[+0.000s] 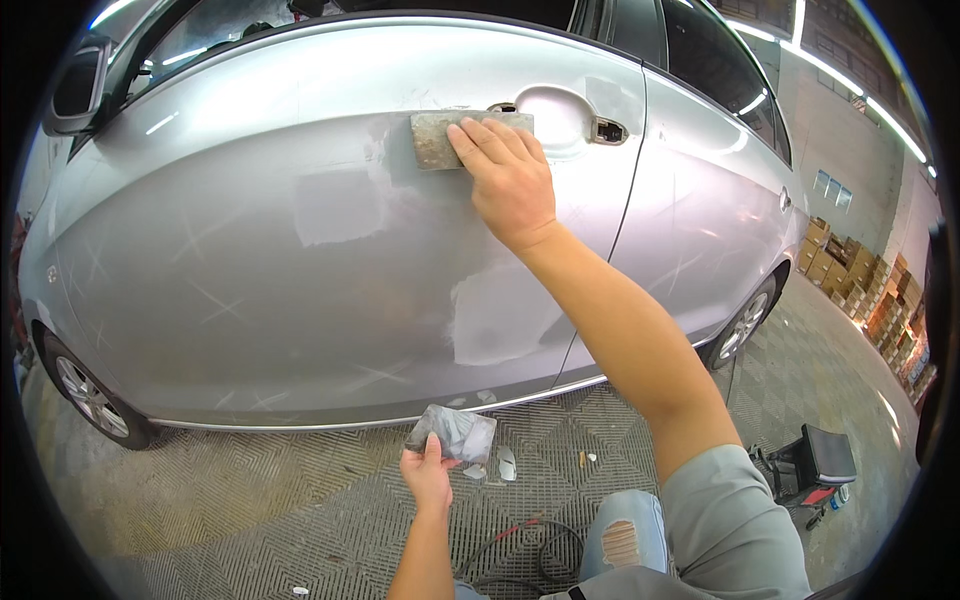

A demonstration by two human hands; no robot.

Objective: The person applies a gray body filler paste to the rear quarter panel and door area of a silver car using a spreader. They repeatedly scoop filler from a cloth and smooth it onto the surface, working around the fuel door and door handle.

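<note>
A silver car door [250,310] fills the space before me, with dull, pale grey filler patches [340,205] on it and scratched cross marks around them. My right hand [512,185] is closed on a flat, rectangular grey spreader [433,140], fingers on its face. The spreader lies against the door just left of the handle recess [555,118], where the handle is off and dark openings show. Low down, below the door's bottom edge, my left hand [428,478] grips a flat mixing board [470,436] smeared with grey filler, thumb on top.
Pale scraps [507,463] lie on the grated floor [270,490] under the board. A dark hose [500,540] runs by my knee. At right stands a low black stool [828,455]; cardboard boxes [835,262] are stacked beyond. The side mirror [80,88] juts out at upper left.
</note>
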